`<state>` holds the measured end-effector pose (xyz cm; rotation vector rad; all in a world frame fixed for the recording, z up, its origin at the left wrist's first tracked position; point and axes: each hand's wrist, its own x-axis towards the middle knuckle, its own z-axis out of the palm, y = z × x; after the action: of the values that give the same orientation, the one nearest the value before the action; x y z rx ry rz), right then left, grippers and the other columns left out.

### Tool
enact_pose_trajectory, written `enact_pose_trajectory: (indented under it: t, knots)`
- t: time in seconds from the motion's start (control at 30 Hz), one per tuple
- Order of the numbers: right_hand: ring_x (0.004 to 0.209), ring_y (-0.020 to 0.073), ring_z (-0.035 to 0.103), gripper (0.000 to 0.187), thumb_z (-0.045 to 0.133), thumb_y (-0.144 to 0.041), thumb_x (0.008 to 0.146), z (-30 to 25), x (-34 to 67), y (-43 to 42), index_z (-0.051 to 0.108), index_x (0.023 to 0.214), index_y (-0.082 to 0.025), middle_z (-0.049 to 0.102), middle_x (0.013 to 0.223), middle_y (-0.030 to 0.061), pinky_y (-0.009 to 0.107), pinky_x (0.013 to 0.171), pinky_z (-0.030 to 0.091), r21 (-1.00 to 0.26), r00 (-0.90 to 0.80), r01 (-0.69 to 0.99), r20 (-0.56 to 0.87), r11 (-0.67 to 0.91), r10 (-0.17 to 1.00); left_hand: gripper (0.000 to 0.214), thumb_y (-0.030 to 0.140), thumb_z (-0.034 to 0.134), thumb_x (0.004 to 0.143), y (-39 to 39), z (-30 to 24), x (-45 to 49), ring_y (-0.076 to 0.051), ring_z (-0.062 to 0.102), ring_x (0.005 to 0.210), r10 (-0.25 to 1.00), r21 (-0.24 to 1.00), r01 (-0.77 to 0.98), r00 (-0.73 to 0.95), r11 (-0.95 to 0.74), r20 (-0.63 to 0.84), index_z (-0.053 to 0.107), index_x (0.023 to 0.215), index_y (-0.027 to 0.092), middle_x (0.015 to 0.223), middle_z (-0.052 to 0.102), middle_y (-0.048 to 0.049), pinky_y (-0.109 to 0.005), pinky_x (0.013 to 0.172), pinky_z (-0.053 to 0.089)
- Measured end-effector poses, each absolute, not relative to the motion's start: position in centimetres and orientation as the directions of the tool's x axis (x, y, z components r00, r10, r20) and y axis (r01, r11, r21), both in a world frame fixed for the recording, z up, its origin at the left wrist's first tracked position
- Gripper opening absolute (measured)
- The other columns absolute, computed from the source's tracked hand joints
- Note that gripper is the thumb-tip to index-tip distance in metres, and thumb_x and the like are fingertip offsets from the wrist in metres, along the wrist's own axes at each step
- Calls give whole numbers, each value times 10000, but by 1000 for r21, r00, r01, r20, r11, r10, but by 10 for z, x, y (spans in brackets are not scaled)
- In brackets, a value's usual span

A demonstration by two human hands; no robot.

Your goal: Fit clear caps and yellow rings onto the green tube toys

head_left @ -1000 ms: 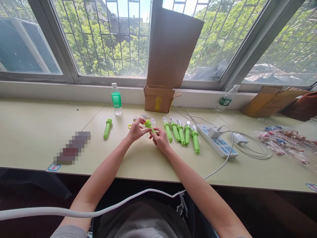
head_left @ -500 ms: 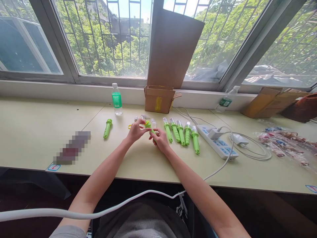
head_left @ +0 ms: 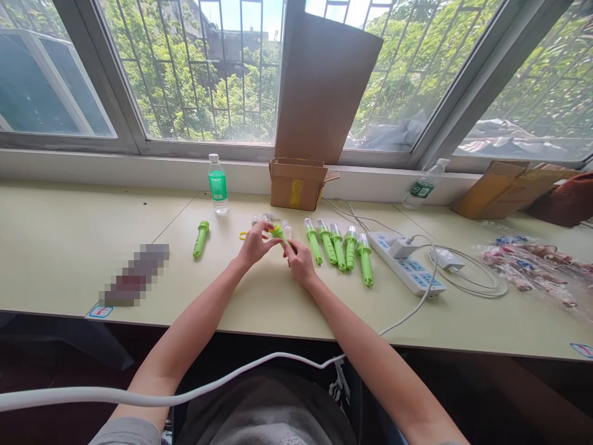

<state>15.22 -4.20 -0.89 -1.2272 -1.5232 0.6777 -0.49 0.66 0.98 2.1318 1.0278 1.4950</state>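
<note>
A green torch-shaped plastic handle (head_left: 277, 231) is between both hands, its wider end pointing up and away. My left hand (head_left: 254, 245) pinches it near that wider end. Lower on the handle, my right hand (head_left: 301, 260) is closed around it and covers much of its grip. Just behind the fingers lie small clear caps (head_left: 286, 228) and a yellow ring (head_left: 243, 235), partly hidden. To the right stretches a row of several similar green handles (head_left: 338, 247) with clear tops. One green handle without a clear top (head_left: 201, 239) lies apart on the left.
A water bottle (head_left: 218, 185) and a small cardboard box (head_left: 298, 185) stand toward the window. On the right are a white power strip (head_left: 407, 266), cables and bagged small items (head_left: 532, 266). A white cable (head_left: 231, 378) crosses in front of my body.
My right fingers have shifted slightly on the green handle. My left hand stays nearly where it was; the objects on the table keep their places.
</note>
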Motion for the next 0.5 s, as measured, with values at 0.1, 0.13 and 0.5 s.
enact_pose_trajectory:
  t: [0.1,0.13,0.5]
  knots:
    - [497,111,444,414,481,-551,865,-8,153,-43,647,832,-174,551,619,7,232,489,343,-885,28,347,341,311,940,384,403,767,705,7,10,-5,-166,628,837,724,626,391,188,-675,663,554,957,206,924,642,-50,-300,640,569]
    - [490,110,441,420,480,-556,864,-7,153,-43,646,815,-173,550,612,6,233,485,341,-886,23,345,338,309,941,381,399,769,704,7,10,-6,-165,626,829,725,624,397,188,-673,662,555,955,207,922,640,-49,-302,639,567]
    - [417,97,416,428,505,-578,823,-6,154,-42,633,774,-172,567,598,12,241,431,325,-913,3,291,299,286,954,359,454,761,692,10,11,-7,-142,611,737,742,652,375,183,-659,644,547,812,192,953,649,-48,-314,631,565]
